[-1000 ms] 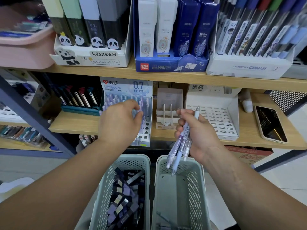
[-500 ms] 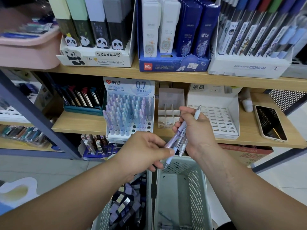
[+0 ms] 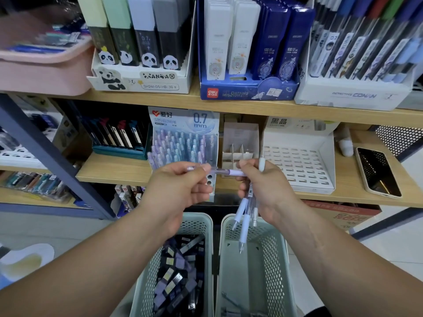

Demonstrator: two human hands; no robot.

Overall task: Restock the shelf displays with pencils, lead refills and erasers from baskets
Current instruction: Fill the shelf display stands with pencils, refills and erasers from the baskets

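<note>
My left hand (image 3: 183,191) pinches one purple mechanical pencil (image 3: 225,172) that lies level between both hands, in front of the 0.7 mm pencil display (image 3: 183,143). That display is nearly full of pastel pencils. My right hand (image 3: 263,186) grips a small bunch of purple and white pencils (image 3: 245,213) pointing down over the right basket (image 3: 277,255); its fingertips also touch the level pencil. The left basket (image 3: 148,277) holds several dark lead refill boxes (image 3: 178,277).
An empty white slotted display (image 3: 297,161) and a small divided cardboard holder (image 3: 238,145) stand right of the pencil display. A phone (image 3: 377,172) lies on the shelf at right. The upper shelf carries the panda, blue Deli and Conan boxes. A pink bin (image 3: 43,65) sits upper left.
My left hand came back from the 0.7 mm display to my right hand, took one pencil out of the bunch and turned it level.
</note>
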